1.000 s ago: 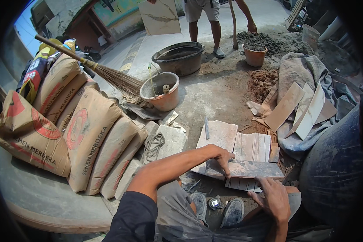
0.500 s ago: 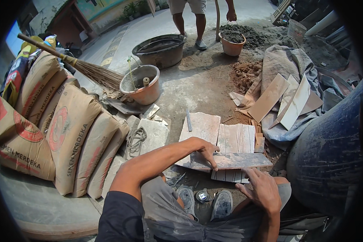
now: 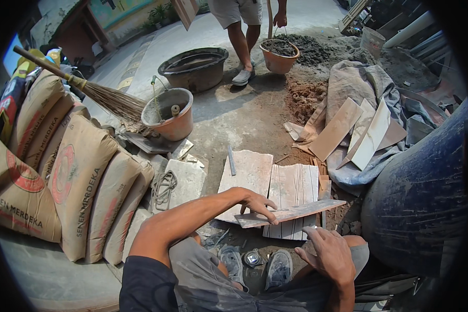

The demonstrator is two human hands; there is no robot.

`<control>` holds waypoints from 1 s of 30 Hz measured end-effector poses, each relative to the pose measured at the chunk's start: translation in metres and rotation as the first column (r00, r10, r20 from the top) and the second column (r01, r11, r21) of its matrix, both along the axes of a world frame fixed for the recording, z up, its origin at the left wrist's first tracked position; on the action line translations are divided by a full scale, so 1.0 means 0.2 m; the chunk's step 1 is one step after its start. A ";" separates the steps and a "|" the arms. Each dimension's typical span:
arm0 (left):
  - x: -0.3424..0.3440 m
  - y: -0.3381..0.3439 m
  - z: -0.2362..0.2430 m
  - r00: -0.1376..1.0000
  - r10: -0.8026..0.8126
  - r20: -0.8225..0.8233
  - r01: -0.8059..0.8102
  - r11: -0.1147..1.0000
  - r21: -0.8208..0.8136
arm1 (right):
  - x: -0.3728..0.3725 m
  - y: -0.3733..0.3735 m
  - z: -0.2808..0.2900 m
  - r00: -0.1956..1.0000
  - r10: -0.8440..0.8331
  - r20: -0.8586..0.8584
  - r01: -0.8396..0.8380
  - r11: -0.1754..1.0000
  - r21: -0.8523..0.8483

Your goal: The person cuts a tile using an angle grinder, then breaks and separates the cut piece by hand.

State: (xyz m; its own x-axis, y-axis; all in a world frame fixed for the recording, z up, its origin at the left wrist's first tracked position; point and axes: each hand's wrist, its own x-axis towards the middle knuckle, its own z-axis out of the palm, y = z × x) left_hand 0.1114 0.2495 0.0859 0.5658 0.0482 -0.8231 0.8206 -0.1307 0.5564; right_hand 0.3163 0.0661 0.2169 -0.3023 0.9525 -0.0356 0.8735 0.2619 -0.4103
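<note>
My left hand is closed on the upper left part of a long, narrow tile strip, with fingers over its edge. The strip is tilted above two larger scored tile slabs, a left slab and a right slab. To the right and nearer me, my right hand hovers off the strip, thumb and bent fingers apart. A small pale spot shows at its fingertips; I cannot tell what it is. A thin grey metal bar rests on the left slab.
Cement sacks and a broom stand left. An orange bucket and a black tub lie ahead. Tile offcuts lean on a tarp, near a blue barrel. A person holds a mortar bucket.
My left hand has tilted the strip and shifted along it towards its left part. My right hand has drawn back from its edge. The other person has stepped, and the mortar bucket is raised.
</note>
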 end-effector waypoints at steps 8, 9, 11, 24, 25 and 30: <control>-0.07 0.07 -0.16 0.995 0.079 0.056 -0.064 0.971 -0.231 | -0.01 0.09 -0.03 0.998 0.038 -0.053 -0.043 0.995 -0.095; -0.08 0.07 -0.18 0.992 0.079 0.096 -0.052 0.966 -0.254 | -0.01 0.12 -0.03 0.998 0.043 -0.050 -0.050 0.988 -0.145; -0.10 0.09 -0.20 0.980 0.071 0.183 -0.025 0.970 -0.242 | -0.03 0.21 -0.03 0.994 0.036 -0.099 -0.054 0.982 -0.182; 0.17 -0.03 0.32 0.976 0.202 -0.080 -0.217 0.924 -0.315 | -0.14 0.25 0.24 0.846 -0.327 -0.421 0.059 0.842 -0.536; 0.19 -0.05 0.41 0.969 0.208 -0.137 -0.242 0.912 -0.332 | -0.12 0.21 0.33 0.826 -0.343 -0.447 0.080 0.857 -0.510; 0.13 -0.11 0.99 0.903 0.191 -0.386 -0.307 0.914 -0.266 | 0.10 0.02 1.13 0.691 -0.594 -0.412 0.496 0.804 -0.327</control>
